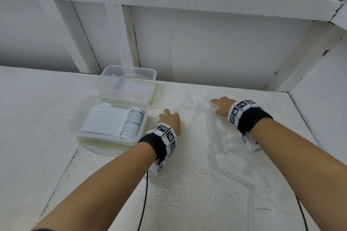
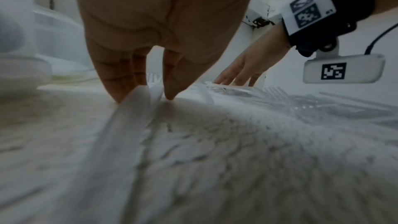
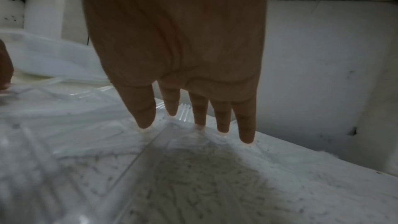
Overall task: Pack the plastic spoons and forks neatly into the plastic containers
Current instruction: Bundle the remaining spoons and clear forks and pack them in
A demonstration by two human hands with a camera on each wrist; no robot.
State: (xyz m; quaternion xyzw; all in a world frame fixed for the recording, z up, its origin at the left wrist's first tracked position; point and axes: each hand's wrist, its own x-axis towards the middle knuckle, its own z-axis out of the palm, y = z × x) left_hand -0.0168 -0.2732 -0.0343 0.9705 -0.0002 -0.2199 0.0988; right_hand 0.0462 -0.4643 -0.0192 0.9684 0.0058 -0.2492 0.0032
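Observation:
Two clear plastic containers stand left of centre. The near container point(image 1: 73, 130) holds a tight row of white cutlery point(image 1: 131, 124); the far container point(image 1: 129, 67) sits right behind it. Loose clear plastic forks point(image 1: 231, 148) lie spread over the table on the right. My left hand point(image 1: 169, 118) is down on the table beside the near container. In the left wrist view it point(image 2: 146, 94) pinches the handle of one plastic fork point(image 2: 131, 108) between fingers and thumb. My right hand point(image 1: 221, 107) rests with straight fingers point(image 3: 223, 122) on the far end of the clear forks point(image 3: 86, 117).
The table point(image 1: 37, 118) is white and rough. A white wall with painted beams point(image 1: 120, 33) rises close behind the containers. A side wall point(image 1: 323, 103) closes off the table's right edge. Black cables point(image 1: 144, 202) hang from both wrists.

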